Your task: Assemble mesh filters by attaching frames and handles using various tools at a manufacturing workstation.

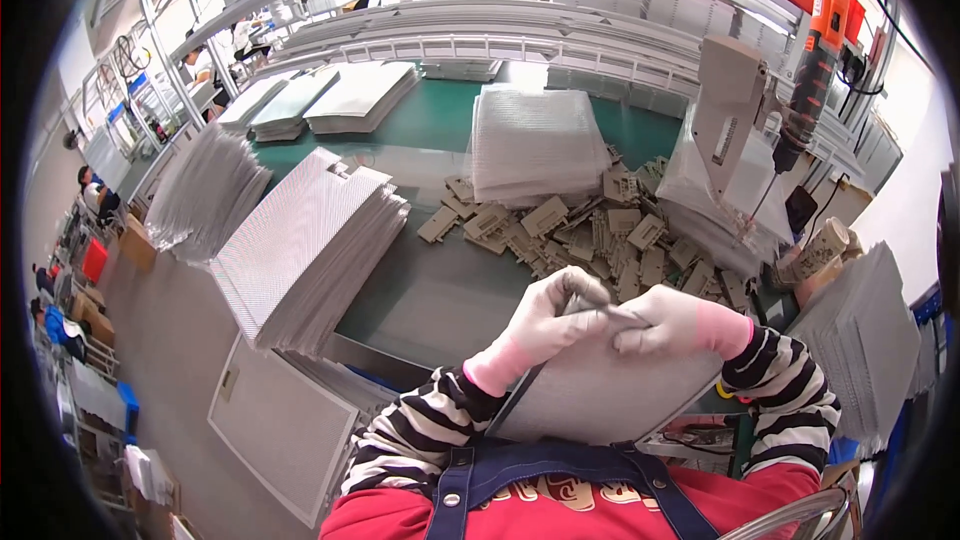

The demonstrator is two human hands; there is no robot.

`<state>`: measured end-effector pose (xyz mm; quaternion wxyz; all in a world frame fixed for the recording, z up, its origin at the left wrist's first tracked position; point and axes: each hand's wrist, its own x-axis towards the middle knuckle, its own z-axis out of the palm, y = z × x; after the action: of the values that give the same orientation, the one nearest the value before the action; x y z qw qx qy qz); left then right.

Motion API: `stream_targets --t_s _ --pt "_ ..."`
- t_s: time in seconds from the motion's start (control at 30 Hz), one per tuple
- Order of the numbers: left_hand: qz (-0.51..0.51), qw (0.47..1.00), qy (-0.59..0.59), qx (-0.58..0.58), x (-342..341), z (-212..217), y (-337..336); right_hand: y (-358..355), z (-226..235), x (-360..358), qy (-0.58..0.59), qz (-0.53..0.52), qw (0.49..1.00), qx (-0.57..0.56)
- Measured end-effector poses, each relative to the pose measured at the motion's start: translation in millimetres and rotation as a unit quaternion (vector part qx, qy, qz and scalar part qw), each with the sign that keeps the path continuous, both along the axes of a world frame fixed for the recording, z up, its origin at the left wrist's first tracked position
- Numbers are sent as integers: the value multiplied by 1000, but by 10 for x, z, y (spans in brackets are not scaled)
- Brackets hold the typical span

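Note:
A grey metal mesh panel (pixel 610 390) stands tilted against my chest, its top edge near my hands. My left hand (pixel 545 325), in a white glove with a pink cuff, grips the panel's upper left edge. My right hand (pixel 665 325), gloved the same way, presses on the upper right edge. The fingers of both hands meet at the panel's top, where something small and dark sits between them. Just beyond my hands lies a heap of beige plastic clips (pixel 590 235) on the green table (pixel 440 120).
A tall stack of mesh panels (pixel 305 250) leans at the left, others (pixel 535 140) lie behind the clips. An orange electric screwdriver (pixel 815 60) hangs at the upper right beside a grey bracket (pixel 725 105). More panel stacks (pixel 865 340) stand at the right. Other people work far left.

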<state>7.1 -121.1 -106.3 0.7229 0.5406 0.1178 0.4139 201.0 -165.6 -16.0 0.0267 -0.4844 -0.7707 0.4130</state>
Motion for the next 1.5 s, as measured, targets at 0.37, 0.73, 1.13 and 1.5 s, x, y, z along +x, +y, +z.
stream_targets --t_s 0.37,0.73,1.13,1.5 --pt "427 694 288 503 -405 579 44 53 136 292 179 -183 941 222" --pt "445 647 321 530 -310 413 -205 -192 -1038 -816 391 -199 894 86" --pt "466 626 254 572 -217 535 -1 -666 -2098 542 -74 -275 880 381" --pt "436 669 209 565 144 484 -25 -620 -2063 456 -160 -292 861 385"
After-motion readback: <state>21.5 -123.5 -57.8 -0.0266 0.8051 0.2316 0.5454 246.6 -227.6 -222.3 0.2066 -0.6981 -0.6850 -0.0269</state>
